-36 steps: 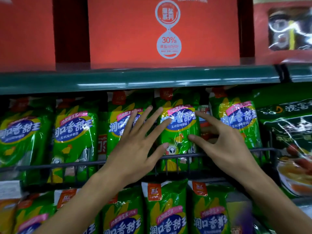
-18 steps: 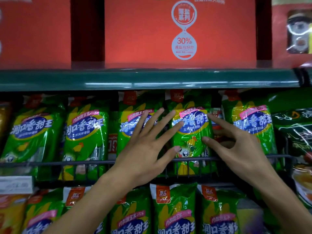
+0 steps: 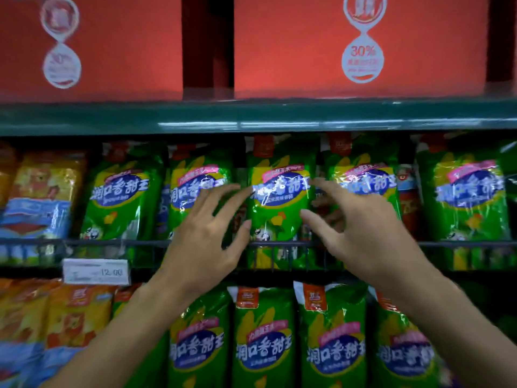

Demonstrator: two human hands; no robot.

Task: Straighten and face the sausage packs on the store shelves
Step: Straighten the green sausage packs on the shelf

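Green sausage packs with blue labels stand in a row behind a wire rail (image 3: pixel 84 242) on the middle shelf. My left hand (image 3: pixel 207 236) and my right hand (image 3: pixel 355 231) flank the middle green pack (image 3: pixel 279 203), which stands upright and faces front. Both hands have spread, relaxed fingers, and their fingertips and thumbs touch that pack's left and right edges. My left hand partly covers the neighbouring pack (image 3: pixel 195 186); my right hand overlaps another pack (image 3: pixel 363 180). A second row of green packs (image 3: pixel 263 345) stands on the shelf below.
Yellow and blue packs (image 3: pixel 42 197) fill the left end of both shelves. A price tag (image 3: pixel 96 271) hangs on the lower shelf edge. Red boxes (image 3: pixel 361 46) stand on the green shelf board (image 3: pixel 251 116) above. A red pack (image 3: pixel 407 197) sits between two green packs on the right.
Both hands have shifted one pack to the left and now flank the neighbouring green pack. The view has panned left, bringing the yellow packs and price tag into sight.
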